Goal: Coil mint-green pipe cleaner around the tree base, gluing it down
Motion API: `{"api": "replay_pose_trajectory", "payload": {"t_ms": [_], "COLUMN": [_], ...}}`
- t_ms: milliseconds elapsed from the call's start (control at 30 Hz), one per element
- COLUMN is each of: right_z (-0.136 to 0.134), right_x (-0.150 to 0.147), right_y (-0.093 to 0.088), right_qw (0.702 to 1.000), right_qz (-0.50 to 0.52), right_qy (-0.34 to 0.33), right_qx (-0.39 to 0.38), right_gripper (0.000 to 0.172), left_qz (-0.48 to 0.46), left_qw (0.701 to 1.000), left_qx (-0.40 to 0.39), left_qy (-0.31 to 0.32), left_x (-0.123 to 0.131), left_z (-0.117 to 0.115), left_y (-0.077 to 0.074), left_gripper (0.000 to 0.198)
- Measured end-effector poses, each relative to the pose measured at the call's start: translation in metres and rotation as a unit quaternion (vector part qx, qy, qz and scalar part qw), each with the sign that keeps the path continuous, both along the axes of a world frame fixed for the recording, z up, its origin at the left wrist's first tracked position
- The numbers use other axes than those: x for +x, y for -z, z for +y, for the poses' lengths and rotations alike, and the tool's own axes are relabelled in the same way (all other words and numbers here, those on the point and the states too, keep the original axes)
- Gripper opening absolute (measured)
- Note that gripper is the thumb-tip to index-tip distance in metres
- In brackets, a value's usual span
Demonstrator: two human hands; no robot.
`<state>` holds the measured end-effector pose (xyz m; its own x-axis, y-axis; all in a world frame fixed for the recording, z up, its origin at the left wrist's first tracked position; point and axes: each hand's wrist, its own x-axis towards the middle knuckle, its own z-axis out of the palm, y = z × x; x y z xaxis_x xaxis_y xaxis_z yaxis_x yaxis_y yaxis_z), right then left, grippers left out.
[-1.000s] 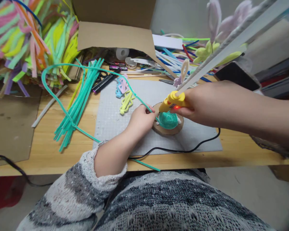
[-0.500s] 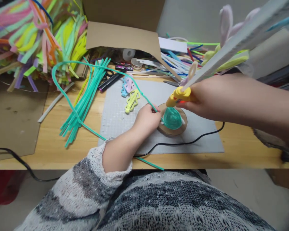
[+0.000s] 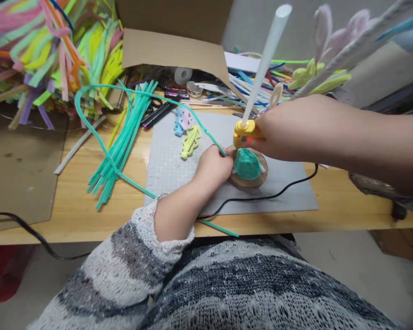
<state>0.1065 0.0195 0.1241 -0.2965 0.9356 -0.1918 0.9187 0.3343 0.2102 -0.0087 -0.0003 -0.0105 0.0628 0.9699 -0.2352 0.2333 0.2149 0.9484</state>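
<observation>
My right hand (image 3: 292, 130) grips a yellow glue gun (image 3: 244, 130) with a white glue stick (image 3: 265, 62) rising from its back. Its nozzle points down at a teal coil of pipe cleaner (image 3: 245, 164) on a round wooden disc (image 3: 258, 179). My left hand (image 3: 211, 167) pinches a long teal pipe cleaner (image 3: 96, 133) right beside the coil, on the disc's left. That pipe cleaner loops far out to the left and back over the table. The disc sits on a grey cutting mat (image 3: 179, 156).
A black cord (image 3: 261, 198) crosses the mat's front. A bundle of teal pipe cleaners (image 3: 122, 144) lies left of the mat, a multicoloured heap (image 3: 44, 50) behind it. An open cardboard box (image 3: 172, 46), markers and folded pipe-cleaner shapes (image 3: 189, 140) lie at the back.
The glue gun has tipped from a slant to nearly upright over the coil, so its stick now points up. My left hand stays pinched at the coil's left side.
</observation>
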Motion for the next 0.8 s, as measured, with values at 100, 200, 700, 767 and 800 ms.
{"api": "replay_pose_trajectory", "payload": {"t_ms": [100,200,700,767,800], "right_z": [-0.001,-0.004,-0.011,-0.012,-0.012], "right_x": [-0.005,-0.009,-0.006,-0.003,-0.001], "right_y": [-0.002,-0.006,-0.009,-0.008,-0.007], "right_qw": [0.993,0.991,0.987,0.989,0.991], "right_qz": [-0.113,-0.128,-0.154,-0.141,-0.129], "right_qy": [0.025,0.03,0.001,0.002,0.005], "right_qx": [-0.019,-0.026,-0.047,-0.043,-0.039], "right_gripper": [0.054,0.055,0.059,0.058,0.056], "left_qz": [0.005,0.004,-0.023,-0.016,-0.016], "left_qw": [1.0,1.0,1.0,1.0,1.0], "left_qx": [-0.001,-0.009,-0.012,-0.012,-0.012], "left_qy": [-0.002,0.001,-0.007,-0.006,-0.004], "left_x": [0.0,0.0,0.002,0.001,0.001], "left_z": [0.0,0.0,0.001,0.001,0.0], "left_y": [-0.001,-0.002,0.001,0.0,0.0], "left_gripper": [0.012,0.011,0.013,0.011,0.011]}}
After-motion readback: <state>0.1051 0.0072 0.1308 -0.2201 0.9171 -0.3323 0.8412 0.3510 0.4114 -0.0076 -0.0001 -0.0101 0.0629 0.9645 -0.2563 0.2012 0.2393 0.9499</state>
